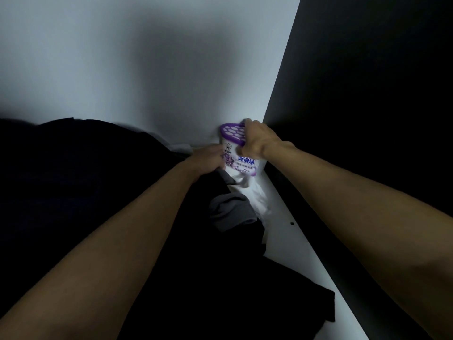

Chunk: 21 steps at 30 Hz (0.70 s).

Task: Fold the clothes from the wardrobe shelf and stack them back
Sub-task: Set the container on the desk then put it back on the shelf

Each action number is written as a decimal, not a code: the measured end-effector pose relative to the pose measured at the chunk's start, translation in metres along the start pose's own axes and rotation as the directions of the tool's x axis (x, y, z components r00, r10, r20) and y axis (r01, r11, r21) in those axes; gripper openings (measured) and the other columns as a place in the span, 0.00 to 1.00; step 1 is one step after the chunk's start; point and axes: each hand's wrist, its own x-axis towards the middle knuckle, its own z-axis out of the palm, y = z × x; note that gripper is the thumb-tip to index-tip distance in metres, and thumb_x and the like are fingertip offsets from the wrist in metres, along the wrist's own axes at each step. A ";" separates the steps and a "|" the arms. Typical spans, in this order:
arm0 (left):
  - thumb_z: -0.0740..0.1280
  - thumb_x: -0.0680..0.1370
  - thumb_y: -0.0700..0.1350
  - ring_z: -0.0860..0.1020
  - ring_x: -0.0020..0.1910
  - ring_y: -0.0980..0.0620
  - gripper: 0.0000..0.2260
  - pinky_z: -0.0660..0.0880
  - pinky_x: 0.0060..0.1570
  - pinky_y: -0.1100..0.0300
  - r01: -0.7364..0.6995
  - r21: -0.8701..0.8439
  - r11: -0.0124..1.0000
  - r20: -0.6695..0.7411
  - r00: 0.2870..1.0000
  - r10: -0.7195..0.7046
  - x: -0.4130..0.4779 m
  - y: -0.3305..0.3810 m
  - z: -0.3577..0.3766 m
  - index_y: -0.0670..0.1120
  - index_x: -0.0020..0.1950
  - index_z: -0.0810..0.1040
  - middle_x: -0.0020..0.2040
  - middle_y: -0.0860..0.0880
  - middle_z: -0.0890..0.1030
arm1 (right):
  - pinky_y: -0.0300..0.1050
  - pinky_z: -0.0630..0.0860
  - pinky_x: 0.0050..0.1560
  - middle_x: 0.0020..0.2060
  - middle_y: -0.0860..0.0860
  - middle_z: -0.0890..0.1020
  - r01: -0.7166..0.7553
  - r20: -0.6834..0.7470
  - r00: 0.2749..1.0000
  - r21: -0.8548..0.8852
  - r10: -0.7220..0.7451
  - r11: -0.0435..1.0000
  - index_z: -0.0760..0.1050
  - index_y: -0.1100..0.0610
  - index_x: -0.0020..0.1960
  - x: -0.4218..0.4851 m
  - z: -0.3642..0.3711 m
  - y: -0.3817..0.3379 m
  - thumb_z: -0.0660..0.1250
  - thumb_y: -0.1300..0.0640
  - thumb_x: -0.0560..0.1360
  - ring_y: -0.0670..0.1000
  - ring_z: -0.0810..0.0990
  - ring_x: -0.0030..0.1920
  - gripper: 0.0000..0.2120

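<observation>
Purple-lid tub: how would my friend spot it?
Look where the white back wall meets the dark side panel. There, past the dark clothes, the left hand and right hand hold the tub. Only it has a purple lid with holes.

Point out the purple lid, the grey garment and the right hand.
purple lid (231, 133): head view, its perforated top.
grey garment (230, 212): head view, middle of the crumpled fold.
right hand (257, 141): head view, back of the hand.

Purple honeycomb lid (232, 133); white tub (245, 169); clothes (73, 182) black, maybe grey.
</observation>
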 end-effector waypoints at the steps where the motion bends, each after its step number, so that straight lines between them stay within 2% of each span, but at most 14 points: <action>1: 0.66 0.78 0.32 0.65 0.59 0.58 0.29 0.69 0.50 0.76 0.001 -0.027 1.000 -0.003 1.000 -0.001 -0.002 0.000 0.001 0.43 0.78 0.62 0.77 0.42 0.66 | 0.49 0.77 0.54 0.59 0.57 0.78 0.012 0.000 1.000 -0.005 -0.012 1.000 0.66 0.57 0.68 0.000 0.000 0.000 0.77 0.52 0.66 0.59 0.77 0.58 0.36; 3: 0.65 0.79 0.32 0.65 0.60 0.59 0.29 0.66 0.39 0.82 0.000 -0.055 0.998 -0.003 1.000 0.000 -0.001 -0.003 0.002 0.43 0.78 0.61 0.77 0.42 0.65 | 0.50 0.77 0.53 0.58 0.57 0.79 0.031 0.007 1.000 -0.023 -0.031 0.999 0.64 0.57 0.69 0.001 -0.002 0.000 0.78 0.52 0.65 0.59 0.78 0.57 0.38; 4: 0.65 0.79 0.32 0.65 0.60 0.59 0.29 0.65 0.40 0.82 -0.004 -0.065 0.998 -0.003 1.000 0.004 0.000 -0.005 0.002 0.43 0.79 0.61 0.77 0.42 0.65 | 0.49 0.77 0.52 0.59 0.56 0.79 0.036 0.007 0.999 -0.036 -0.036 0.999 0.63 0.57 0.69 0.001 -0.002 0.000 0.79 0.51 0.65 0.59 0.78 0.57 0.39; 7: 0.65 0.78 0.31 0.67 0.59 0.57 0.28 0.68 0.48 0.74 -0.020 -0.067 0.998 -0.004 1.000 0.020 0.003 -0.008 0.003 0.41 0.77 0.63 0.76 0.40 0.67 | 0.47 0.75 0.51 0.59 0.55 0.79 0.026 0.000 1.000 -0.061 -0.026 0.998 0.64 0.55 0.70 0.001 -0.003 -0.001 0.80 0.50 0.64 0.59 0.79 0.57 0.40; 10: 0.64 0.77 0.29 0.74 0.56 0.54 0.27 0.72 0.59 0.62 -0.014 -0.131 0.991 0.001 1.000 0.014 0.005 -0.010 0.004 0.40 0.76 0.66 0.70 0.42 0.73 | 0.47 0.75 0.50 0.60 0.54 0.79 0.015 -0.002 1.000 -0.066 -0.015 0.998 0.63 0.54 0.71 0.001 -0.001 -0.003 0.79 0.51 0.64 0.58 0.79 0.57 0.41; 12: 0.61 0.75 0.27 0.78 0.60 0.47 0.23 0.73 0.66 0.51 -0.012 -0.177 0.984 0.016 1.000 0.015 0.006 -0.011 0.006 0.38 0.70 0.73 0.67 0.42 0.77 | 0.47 0.74 0.50 0.60 0.53 0.79 0.014 -0.009 1.000 -0.086 -0.015 0.996 0.62 0.52 0.71 0.000 -0.001 -0.002 0.79 0.50 0.65 0.57 0.79 0.57 0.41; 14: 0.61 0.76 0.28 0.78 0.63 0.42 0.14 0.72 0.67 0.44 -0.014 -0.200 0.980 -0.037 0.999 0.007 0.009 -0.013 0.008 0.38 0.59 0.78 0.64 0.37 0.79 | 0.49 0.74 0.51 0.61 0.52 0.79 0.016 -0.004 1.000 -0.120 -0.017 0.993 0.61 0.51 0.72 -0.001 -0.002 0.000 0.79 0.47 0.65 0.57 0.78 0.58 0.42; 16: 0.62 0.79 0.32 0.78 0.61 0.41 0.10 0.73 0.66 0.45 -0.018 -0.215 0.976 -0.120 0.993 -0.008 0.011 -0.011 0.008 0.43 0.53 0.78 0.62 0.36 0.80 | 0.48 0.72 0.51 0.62 0.51 0.77 0.020 -0.012 1.000 -0.137 -0.021 0.990 0.62 0.50 0.71 -0.005 -0.004 0.003 0.80 0.44 0.64 0.56 0.77 0.59 0.42; 18: 0.61 0.81 0.36 0.78 0.62 0.42 0.09 0.74 0.65 0.47 -0.020 -0.140 0.990 -0.139 0.990 0.000 0.011 -0.010 0.006 0.41 0.56 0.79 0.65 0.36 0.78 | 0.48 0.70 0.52 0.63 0.51 0.75 0.032 -0.078 0.996 -0.113 -0.041 0.993 0.63 0.50 0.71 -0.019 -0.005 0.002 0.80 0.43 0.64 0.55 0.75 0.62 0.43; 21: 0.61 0.80 0.36 0.81 0.54 0.44 0.10 0.78 0.59 0.46 -0.080 -0.099 0.992 -0.237 0.970 0.054 -0.004 -0.001 0.004 0.45 0.42 0.78 0.60 0.36 0.80 | 0.53 0.71 0.62 0.68 0.54 0.71 0.053 -0.231 0.971 -0.036 -0.060 0.998 0.62 0.54 0.74 -0.059 -0.001 0.002 0.76 0.45 0.70 0.56 0.70 0.68 0.39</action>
